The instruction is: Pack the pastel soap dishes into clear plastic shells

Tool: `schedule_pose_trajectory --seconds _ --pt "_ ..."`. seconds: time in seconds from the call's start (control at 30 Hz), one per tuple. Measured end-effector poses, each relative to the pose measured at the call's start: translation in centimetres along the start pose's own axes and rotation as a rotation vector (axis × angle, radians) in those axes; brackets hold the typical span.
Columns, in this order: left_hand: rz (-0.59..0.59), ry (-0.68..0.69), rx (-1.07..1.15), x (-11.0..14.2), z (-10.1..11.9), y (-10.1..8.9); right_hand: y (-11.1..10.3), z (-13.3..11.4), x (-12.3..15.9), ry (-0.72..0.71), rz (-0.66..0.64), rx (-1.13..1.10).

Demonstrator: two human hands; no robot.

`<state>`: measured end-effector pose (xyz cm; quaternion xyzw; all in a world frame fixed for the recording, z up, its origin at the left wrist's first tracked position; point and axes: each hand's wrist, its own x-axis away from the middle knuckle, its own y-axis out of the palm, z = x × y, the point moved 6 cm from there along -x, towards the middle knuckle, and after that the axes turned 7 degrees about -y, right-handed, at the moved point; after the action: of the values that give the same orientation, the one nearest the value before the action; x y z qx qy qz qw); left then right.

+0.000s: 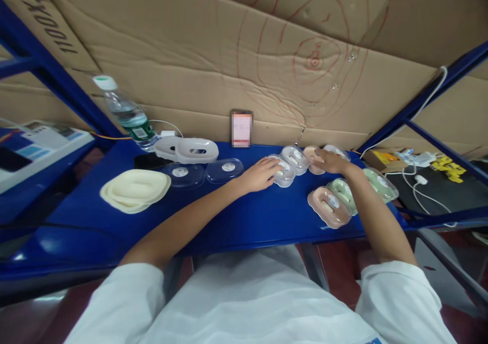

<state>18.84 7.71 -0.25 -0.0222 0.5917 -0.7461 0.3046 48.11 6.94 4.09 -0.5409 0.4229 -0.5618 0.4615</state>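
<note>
My left hand (262, 175) rests with fingers stretched over a white soap box (285, 177) that has a clear lid and a round label. Just behind it sits another white soap box (295, 161), also lidded. My right hand (332, 161) lies flat with its fingers over a pink soap box (314, 156), covering part of it. Beyond that hand shows a clear-lidded pale box (336, 152), partly hidden. Nearer me are a second pink soap box (330, 207) and a green one (343, 194). Right of my forearm lies another green soap box (380, 184).
At left are stacked cream trays (137, 186), clear lids (224, 171) and white oval shells with slots (196, 151). A water bottle (131, 118) leans behind them. A blurred-screen device (241, 129) stands against the cardboard (190, 54). Blue frame posts (430, 92) flank the blue table (229, 222).
</note>
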Motion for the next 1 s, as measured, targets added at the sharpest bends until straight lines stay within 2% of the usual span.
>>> schedule_pose_trajectory --seconds 0.07,0.17,0.27,0.37,0.43,0.53,0.63,0.77,0.87,1.0 --pt "-0.006 0.006 0.011 -1.7 -0.1 0.8 0.1 -0.1 0.6 -0.004 0.002 -0.001" --pt "-0.011 0.006 0.013 -4.0 0.1 1.7 0.2 -1.8 1.6 -0.062 0.003 -0.004" --pt "0.002 -0.029 -0.001 -5.4 0.2 2.1 0.2 -4.8 2.6 -0.173 0.045 -0.002" --pt "0.031 -0.084 -0.047 -5.2 0.3 1.3 0.0 -8.2 3.3 -0.305 0.138 0.009" --pt "0.038 -0.101 -0.099 -3.8 0.0 0.1 0.0 -9.8 3.2 -0.358 0.16 0.009" --pt "0.06 -0.126 -0.162 0.0 -1.5 -2.9 0.1 -10.4 1.7 -0.33 0.109 0.01" --pt "0.147 -0.247 -0.155 5.1 -4.9 -6.9 0.0 -9.4 -0.5 -0.244 0.048 0.013" --pt "0.252 -0.517 -0.182 11.5 -10.3 -11.1 0.6 -8.3 -2.5 -0.178 -0.046 -0.012" --pt "0.243 -0.624 -0.271 14.3 -12.9 -12.4 1.0 -8.2 -2.4 -0.171 -0.054 0.016" --pt "0.2 -0.687 -0.377 15.8 -14.3 -13.2 1.3 -8.3 -0.9 -0.133 -0.029 0.071"
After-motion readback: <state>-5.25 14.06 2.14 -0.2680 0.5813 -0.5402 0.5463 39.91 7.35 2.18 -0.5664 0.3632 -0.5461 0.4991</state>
